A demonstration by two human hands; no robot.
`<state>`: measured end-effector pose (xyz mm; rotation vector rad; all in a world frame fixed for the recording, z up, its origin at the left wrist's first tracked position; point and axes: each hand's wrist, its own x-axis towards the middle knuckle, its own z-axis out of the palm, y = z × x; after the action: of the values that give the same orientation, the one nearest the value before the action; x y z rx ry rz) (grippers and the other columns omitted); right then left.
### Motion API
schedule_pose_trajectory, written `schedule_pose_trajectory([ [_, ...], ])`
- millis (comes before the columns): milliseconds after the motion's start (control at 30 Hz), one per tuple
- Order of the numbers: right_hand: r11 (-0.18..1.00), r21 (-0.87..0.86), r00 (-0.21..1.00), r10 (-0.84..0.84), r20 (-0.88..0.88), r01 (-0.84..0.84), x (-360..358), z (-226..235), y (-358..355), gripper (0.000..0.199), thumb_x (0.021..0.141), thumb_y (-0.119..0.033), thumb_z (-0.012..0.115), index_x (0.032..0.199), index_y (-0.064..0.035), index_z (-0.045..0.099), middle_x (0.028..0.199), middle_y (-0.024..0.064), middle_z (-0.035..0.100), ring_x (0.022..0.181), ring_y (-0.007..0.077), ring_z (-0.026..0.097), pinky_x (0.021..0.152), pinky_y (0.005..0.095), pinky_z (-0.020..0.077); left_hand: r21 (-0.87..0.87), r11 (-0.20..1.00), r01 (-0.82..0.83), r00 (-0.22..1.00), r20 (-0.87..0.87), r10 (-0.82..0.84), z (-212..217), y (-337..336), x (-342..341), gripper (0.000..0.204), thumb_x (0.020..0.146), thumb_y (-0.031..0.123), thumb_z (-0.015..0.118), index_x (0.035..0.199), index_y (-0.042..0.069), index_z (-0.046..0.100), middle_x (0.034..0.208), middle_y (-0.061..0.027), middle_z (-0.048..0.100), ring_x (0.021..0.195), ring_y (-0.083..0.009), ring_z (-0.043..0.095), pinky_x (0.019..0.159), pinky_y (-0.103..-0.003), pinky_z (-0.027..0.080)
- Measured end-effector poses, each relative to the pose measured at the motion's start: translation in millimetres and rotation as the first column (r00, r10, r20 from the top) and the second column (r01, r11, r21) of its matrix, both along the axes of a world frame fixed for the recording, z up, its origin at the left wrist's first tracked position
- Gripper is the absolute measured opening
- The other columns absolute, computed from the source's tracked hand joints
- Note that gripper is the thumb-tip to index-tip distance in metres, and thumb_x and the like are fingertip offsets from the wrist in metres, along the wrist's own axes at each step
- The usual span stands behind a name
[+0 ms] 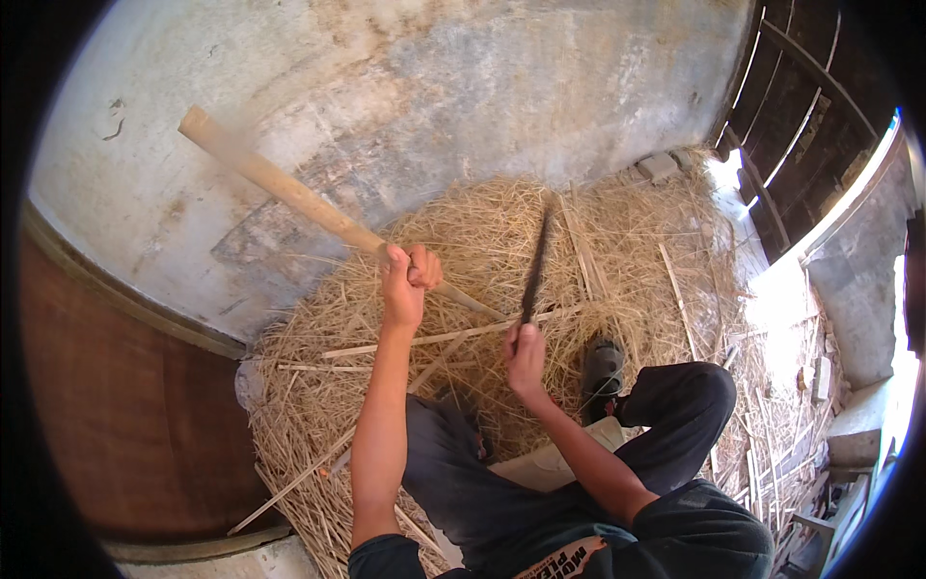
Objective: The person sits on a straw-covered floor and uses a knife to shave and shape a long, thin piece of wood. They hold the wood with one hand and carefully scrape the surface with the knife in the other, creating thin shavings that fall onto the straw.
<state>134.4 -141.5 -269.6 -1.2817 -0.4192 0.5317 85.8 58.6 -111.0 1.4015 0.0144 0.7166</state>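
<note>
forearms (379, 434) forward, grips (407, 282) over straw (646, 236)

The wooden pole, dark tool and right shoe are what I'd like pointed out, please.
Wooden pole (318, 208), head view, middle of its shaft.
Dark tool (536, 261), head view, middle of its length.
Right shoe (604, 366), head view, its upper.

Knees bent over a spread of loose straw (482, 207), a person in dark trousers (449, 482) grips a pale wooden stick (299, 201) in the left hand (409, 280), its far end angled to the left, and holds a long, dark blade (537, 262) in the right hand (527, 359), pointing away from the body, beside a stained wall (482, 87) and a brown panel (106, 405)
</note>
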Motion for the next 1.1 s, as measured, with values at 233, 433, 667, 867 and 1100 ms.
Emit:
schedule_pose_trajectory([
  [233, 0.938, -0.144, 0.874, 0.23, -0.428, -0.317, 10, -37, -13, 0.055, 0.113, -0.056, 0.033, 0.084, -0.0114, 0.047, 0.06, -0.0004, 0.043, 0.048, 0.0116, 0.04, 0.047, 0.0281, 0.0338, -0.007, 0.998, -0.064, 0.997, 0.031, 0.064, 3, 4, 2, 0.069, 0.107, 0.073, 0.029, 0.067, 0.017, 0.028, 0.06, 0.0032, 0.022, 0.057, -0.015, 0.023, 0.062, -0.032, 0.026],
  [433, 0.962, 0.268, 0.937, 0.135, -0.322, -0.047, 11, 7, 3, 0.059, 0.111, -0.064, 0.036, 0.083, -0.0127, 0.046, 0.055, -0.003, 0.037, 0.04, 0.0112, 0.032, 0.038, 0.0302, 0.0265, -0.06, 0.992, -0.115, 0.991, 0.054, 0.119, 8, -4, 6, 0.068, 0.109, 0.067, 0.039, 0.066, 0.016, 0.028, 0.058, 0.0036, 0.023, 0.054, -0.0135, 0.025, 0.057, -0.032, 0.026],
  [667, 0.929, -0.098, 0.773, 0.236, -0.589, -0.358, 33, -44, -4, 0.051, 0.113, -0.056, 0.038, 0.087, -0.0132, 0.047, 0.058, -0.0035, 0.038, 0.041, 0.0097, 0.031, 0.038, 0.0291, 0.0262, -0.065, 0.979, -0.194, 0.974, 0.103, 0.2, 9, -5, 8, 0.064, 0.11, 0.062, 0.044, 0.068, 0.015, 0.031, 0.059, 0.0032, 0.026, 0.054, -0.0122, 0.025, 0.055, -0.03, 0.025],
  [867, 0.982, 0.184, 0.969, -0.002, -0.247, 0.049, 26, 23, 4, 0.052, 0.115, -0.051, 0.036, 0.084, -0.0106, 0.047, 0.058, -0.0027, 0.041, 0.043, 0.0103, 0.036, 0.041, 0.0284, 0.0302, -0.077, 0.94, -0.333, 0.941, 0.045, 0.337, 15, -8, 9, 0.061, 0.113, 0.055, 0.044, 0.069, 0.015, 0.033, 0.061, 0.0032, 0.028, 0.056, -0.0111, 0.027, 0.056, -0.03, 0.026],
  [1100, 0.88, -0.276, 0.907, 0.309, -0.286, -0.387, 44, -16, 10, 0.059, 0.112, -0.059, 0.036, 0.081, -0.0101, 0.049, 0.062, 0.0001, 0.044, 0.051, 0.0136, 0.04, 0.049, 0.0334, 0.0325, -0.073, 0.971, -0.226, 0.972, 0.053, 0.23, 8, 1, 7, 0.062, 0.111, 0.059, 0.043, 0.069, 0.015, 0.033, 0.061, 0.0036, 0.027, 0.056, -0.0117, 0.027, 0.057, -0.03, 0.026],
])
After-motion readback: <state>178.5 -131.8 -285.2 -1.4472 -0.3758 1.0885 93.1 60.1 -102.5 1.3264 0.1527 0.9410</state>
